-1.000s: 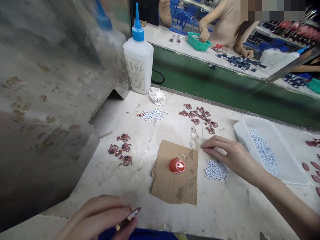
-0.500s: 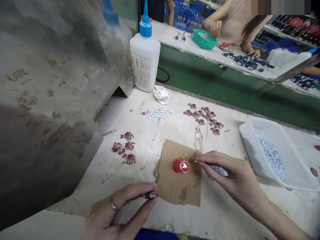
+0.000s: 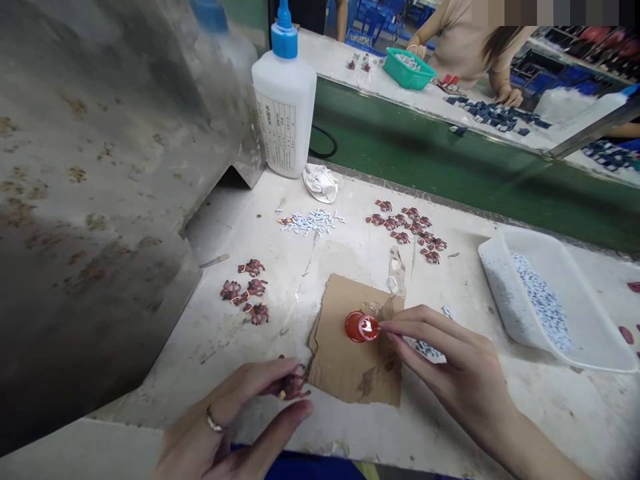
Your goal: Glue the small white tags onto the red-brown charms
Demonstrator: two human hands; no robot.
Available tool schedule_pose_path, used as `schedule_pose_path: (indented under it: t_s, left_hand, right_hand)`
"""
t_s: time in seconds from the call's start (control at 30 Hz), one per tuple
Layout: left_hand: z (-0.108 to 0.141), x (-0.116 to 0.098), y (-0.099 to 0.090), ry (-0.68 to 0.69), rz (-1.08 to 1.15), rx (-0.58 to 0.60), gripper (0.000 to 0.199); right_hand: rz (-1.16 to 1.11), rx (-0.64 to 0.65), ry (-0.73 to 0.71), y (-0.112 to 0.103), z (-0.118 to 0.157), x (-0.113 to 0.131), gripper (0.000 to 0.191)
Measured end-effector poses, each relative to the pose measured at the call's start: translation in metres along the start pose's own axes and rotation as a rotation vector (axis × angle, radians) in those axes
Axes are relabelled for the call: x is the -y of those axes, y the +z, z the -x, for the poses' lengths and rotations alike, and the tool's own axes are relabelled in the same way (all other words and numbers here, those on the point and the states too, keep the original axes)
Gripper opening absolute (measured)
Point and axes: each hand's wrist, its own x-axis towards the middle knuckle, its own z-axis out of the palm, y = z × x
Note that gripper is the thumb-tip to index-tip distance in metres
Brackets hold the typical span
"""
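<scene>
My left hand (image 3: 235, 420), a ring on one finger, holds a small brown animal figurine (image 3: 291, 385) at its fingers; the thumb stands a little apart from it. My right hand (image 3: 450, 360) pinches a tiny pale piece, mostly hidden by the fingertips, at the rim of a small red cup (image 3: 369, 327) with glossy liquid in it. The cup stands on a torn piece of cardboard (image 3: 345, 380). Under the right hand lies a little heap of pale and dark bits (image 3: 427, 351), partly covered.
Brown figurines lie in a left group (image 3: 257, 313) and a back group (image 3: 410, 227). Small pale blue pieces (image 3: 313, 223) lie between them. Behind stand a glue bottle (image 3: 285, 113) and a crumpled white wad (image 3: 321, 183). A white tub (image 3: 590, 333) is right, a metal housing (image 3: 100, 200) left. A co-worker (image 3: 460, 53) sits opposite.
My right hand has moved left, bringing the tiny piece to the red cup. In my left hand the figurine has turned and the thumb has come away from it.
</scene>
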Motion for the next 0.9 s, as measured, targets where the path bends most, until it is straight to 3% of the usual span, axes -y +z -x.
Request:
schedule_pose_path:
  t_s: [0.13, 0.27, 0.4, 0.5, 0.6, 0.7, 0.8, 0.9]
  left_hand:
    - [-0.006, 0.002, -0.003, 0.08, -0.064, 0.057, 0.025]
    - [-0.012, -0.004, 0.001, 0.106, -0.104, -0.007, 0.022]
    - [-0.015, -0.01, 0.008, 0.109, -0.012, 0.048, 0.031]
    - [-0.016, -0.013, 0.012, 0.108, 0.021, 0.025, 0.039]
    - [-0.017, -0.012, 0.013, 0.142, 0.006, 0.105, 0.041]
    - [-0.018, -0.012, 0.016, 0.172, 0.028, 0.177, 0.042]
    - [-0.018, -0.015, 0.022, 0.162, 0.034, 0.123, 0.035]
    - [-0.018, -0.02, 0.027, 0.16, 0.066, 0.089, 0.021]
  right_hand:
    - [0.006, -0.004, -0.001, -0.001, 0.001, 0.001, 0.031]
    - [0.003, -0.012, 0.036, -0.003, 0.005, -0.001, 0.029]
    - [0.127, 0.01, 0.047, -0.006, 0.009, -0.013, 0.025]
    - [0.175, 0.039, 0.021, -0.007, 0.013, -0.022, 0.024]
    - [0.183, 0.049, 0.007, -0.009, 0.013, -0.024, 0.025]
    - [0.142, 0.006, 0.062, -0.011, 0.012, -0.014, 0.025]
    - [0.008, -0.063, 0.149, -0.01, 0.013, 0.008, 0.026]
    - [-0.149, -0.056, 0.155, -0.003, 0.017, 0.031, 0.033]
